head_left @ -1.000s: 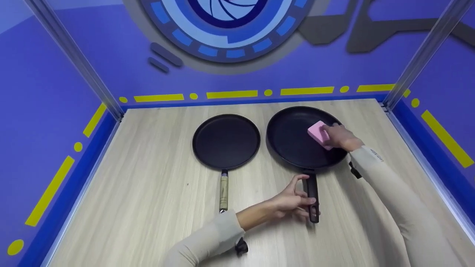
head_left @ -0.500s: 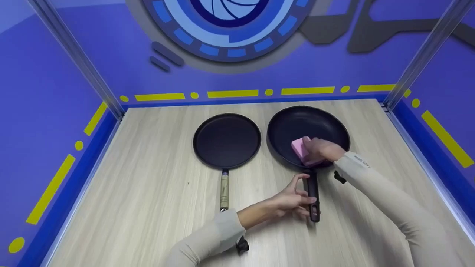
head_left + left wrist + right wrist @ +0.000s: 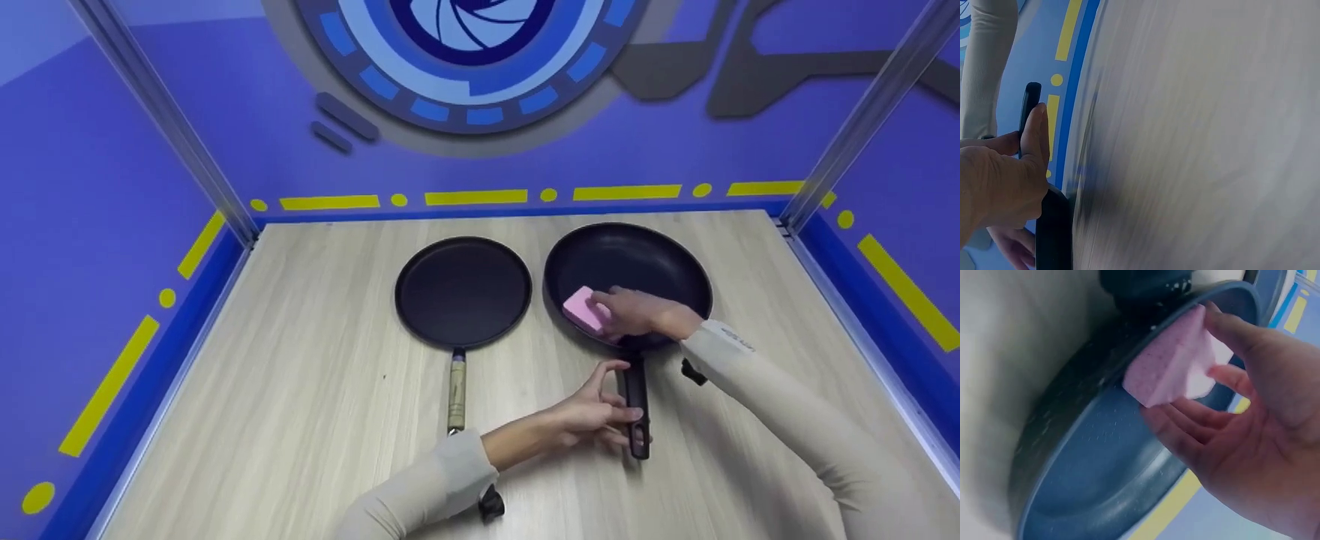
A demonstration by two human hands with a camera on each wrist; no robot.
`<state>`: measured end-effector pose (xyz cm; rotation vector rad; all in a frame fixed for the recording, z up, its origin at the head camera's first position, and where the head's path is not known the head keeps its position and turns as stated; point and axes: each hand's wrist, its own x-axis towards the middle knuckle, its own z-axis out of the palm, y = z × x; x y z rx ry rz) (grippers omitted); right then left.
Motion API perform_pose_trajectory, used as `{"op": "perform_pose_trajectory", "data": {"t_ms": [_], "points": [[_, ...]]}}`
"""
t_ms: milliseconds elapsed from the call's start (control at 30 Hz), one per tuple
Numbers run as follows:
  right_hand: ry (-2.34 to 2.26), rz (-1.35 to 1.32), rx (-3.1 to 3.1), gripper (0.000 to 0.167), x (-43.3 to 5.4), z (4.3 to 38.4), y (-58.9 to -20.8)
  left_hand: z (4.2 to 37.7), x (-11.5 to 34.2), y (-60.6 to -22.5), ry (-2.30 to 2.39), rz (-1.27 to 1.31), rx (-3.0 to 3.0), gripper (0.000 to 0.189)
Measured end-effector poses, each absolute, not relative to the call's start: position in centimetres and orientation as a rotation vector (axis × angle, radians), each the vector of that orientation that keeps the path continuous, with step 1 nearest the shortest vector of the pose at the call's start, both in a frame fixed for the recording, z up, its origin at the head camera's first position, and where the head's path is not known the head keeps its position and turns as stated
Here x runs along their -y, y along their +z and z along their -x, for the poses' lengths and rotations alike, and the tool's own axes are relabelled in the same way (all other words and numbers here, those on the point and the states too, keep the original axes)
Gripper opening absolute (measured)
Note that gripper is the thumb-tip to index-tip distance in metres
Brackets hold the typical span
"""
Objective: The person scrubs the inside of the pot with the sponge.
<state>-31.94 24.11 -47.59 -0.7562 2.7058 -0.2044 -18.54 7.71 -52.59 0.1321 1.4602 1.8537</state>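
A deep black frying pan (image 3: 637, 255) stands on the right of the table, its black handle (image 3: 637, 397) toward the person. My left hand (image 3: 592, 412) grips that handle, thumb and fingers on either side of it; the left wrist view shows the handle's end (image 3: 1031, 93) jutting past the fingers. Inside the pan, my right hand (image 3: 637, 311) holds a pink sponge (image 3: 585, 309) against the near left part of the wall. In the right wrist view, the sponge (image 3: 1171, 360) is squeezed between thumb and fingers right at the rim, and small droplets dot the pan's surface (image 3: 1100, 455).
Left of the frying pan lies a flat black crepe pan (image 3: 463, 292) with a wooden handle (image 3: 457, 394) pointing to the near side. Both rest on a light wood table (image 3: 315, 360). Blue panels (image 3: 225, 150) wall in the back and both sides.
My right hand has swept the sponge from the right part of the frying pan toward the person and over to its left side. My left hand keeps its grip on the handle.
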Motion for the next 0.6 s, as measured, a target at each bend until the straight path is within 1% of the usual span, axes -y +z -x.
{"op": "perform_pose_trajectory", "data": {"t_ms": [167, 333, 467, 600], "points": [[-0.193, 0.745, -2.639, 0.052, -26.3, 30.9, -46.7, 18.4, -7.6, -52.8, 1.858, -0.123, -1.455, 0.068], [-0.176, 0.720, -2.673, 0.047, -28.8, 31.0, -46.3, 18.5, -7.7, -52.7, 1.858, -0.115, -1.465, 0.068], [-0.183, 0.636, -2.722, 0.051, -30.7, 31.7, -46.7, 18.4, -7.9, -52.6, 1.851, -0.113, -1.478, 0.068], [-0.210, 0.616, -2.782, 0.057, -32.3, 32.1, -47.4, 18.3, -8.1, -52.7, 1.852, -0.106, -1.478, 0.068]]}}
